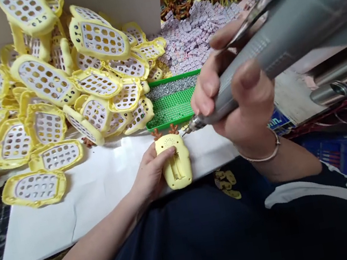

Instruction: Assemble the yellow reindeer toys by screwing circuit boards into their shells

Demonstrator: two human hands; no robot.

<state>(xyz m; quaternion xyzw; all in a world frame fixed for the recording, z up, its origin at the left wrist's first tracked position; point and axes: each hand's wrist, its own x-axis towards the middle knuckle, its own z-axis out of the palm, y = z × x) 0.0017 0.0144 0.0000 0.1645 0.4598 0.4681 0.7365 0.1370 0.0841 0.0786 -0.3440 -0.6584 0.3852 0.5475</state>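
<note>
A small yellow toy shell with brown antlers lies back-up on a white sheet, its battery bay showing. My left hand holds it from the left, fingers wrapped over its top. My right hand is closed round a grey electric screwdriver. The screwdriver's bit tip points down at the toy's upper right corner, just by the antlers.
A big heap of yellow front shells with hole grids fills the left and back. A green screw tray stands behind the toy. Small white-purple parts lie behind it. Metal tubes are at right. Yellow pieces rest on my lap.
</note>
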